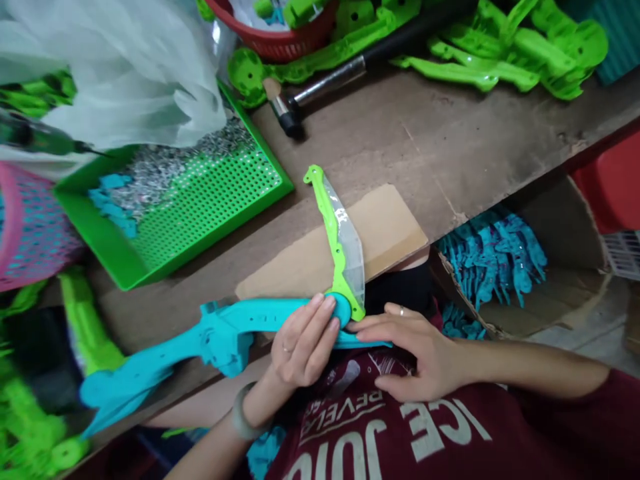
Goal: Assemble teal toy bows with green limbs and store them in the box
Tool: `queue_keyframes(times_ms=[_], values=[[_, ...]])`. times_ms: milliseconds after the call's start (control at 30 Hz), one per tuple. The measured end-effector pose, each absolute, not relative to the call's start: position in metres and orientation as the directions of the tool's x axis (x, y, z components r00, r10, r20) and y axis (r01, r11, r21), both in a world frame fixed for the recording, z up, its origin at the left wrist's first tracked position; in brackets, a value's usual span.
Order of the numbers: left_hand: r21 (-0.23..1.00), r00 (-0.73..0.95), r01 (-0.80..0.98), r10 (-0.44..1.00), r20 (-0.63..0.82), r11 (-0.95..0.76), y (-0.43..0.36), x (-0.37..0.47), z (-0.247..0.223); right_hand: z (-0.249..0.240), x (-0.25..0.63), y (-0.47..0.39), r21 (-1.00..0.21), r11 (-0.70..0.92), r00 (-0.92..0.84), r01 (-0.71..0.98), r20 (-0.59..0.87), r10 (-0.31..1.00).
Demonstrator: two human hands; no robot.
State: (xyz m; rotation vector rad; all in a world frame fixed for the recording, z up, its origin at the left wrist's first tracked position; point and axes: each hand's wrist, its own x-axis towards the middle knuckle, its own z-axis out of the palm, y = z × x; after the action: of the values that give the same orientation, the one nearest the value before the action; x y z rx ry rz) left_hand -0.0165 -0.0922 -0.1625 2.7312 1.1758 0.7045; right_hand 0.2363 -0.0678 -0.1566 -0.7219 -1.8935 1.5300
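A long turquoise plastic piece lies slantwise across the near table edge, its right end a round disc. Joined at that disc is a lime-green arm with a clear plastic blade along its right side, pointing away from me. My left hand is closed over the turquoise piece, fingertips pressed beside the disc. With fingers stretched and thumb apart, my right hand rests its fingertips by the lower end of the green arm. What lies under those fingertips is hidden.
Flat cardboard lies under the green arm. A green perforated tray holds many small metal parts and turquoise bits. Beyond are a hammer, green plastic parts and a red basket. A carton of turquoise pieces stands right.
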Motion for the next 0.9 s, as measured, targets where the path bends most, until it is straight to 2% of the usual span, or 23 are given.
queue_keyframes(times_ms=[200,300,467,733,900], values=[[0.256,0.551,0.693,0.723,0.416,-0.675,-0.095,-0.014,-0.165,-0.15,0.235,-0.071,-0.997,-0.058,-0.624,0.047,-0.075,0.778],[0.257,0.535,0.702,0.729,0.427,-0.665,-0.097,-0.014,-0.169,-0.149,0.233,-0.077,-0.992,-0.12,-0.598,0.027,-0.112,0.794],[0.272,0.459,0.749,0.769,0.445,-0.605,-0.104,-0.017,-0.18,-0.149,0.226,-0.086,-1.0,-0.024,-0.567,0.005,-0.023,0.823],[0.214,0.423,0.784,0.754,0.503,-0.583,-0.101,-0.01,-0.187,-0.154,0.213,-0.098,-0.981,0.169,-0.475,0.097,0.104,0.874],[0.211,0.433,0.775,0.745,0.508,-0.595,-0.094,-0.001,-0.178,-0.16,0.204,-0.096,-0.976,0.198,-0.394,0.087,0.149,0.907]])
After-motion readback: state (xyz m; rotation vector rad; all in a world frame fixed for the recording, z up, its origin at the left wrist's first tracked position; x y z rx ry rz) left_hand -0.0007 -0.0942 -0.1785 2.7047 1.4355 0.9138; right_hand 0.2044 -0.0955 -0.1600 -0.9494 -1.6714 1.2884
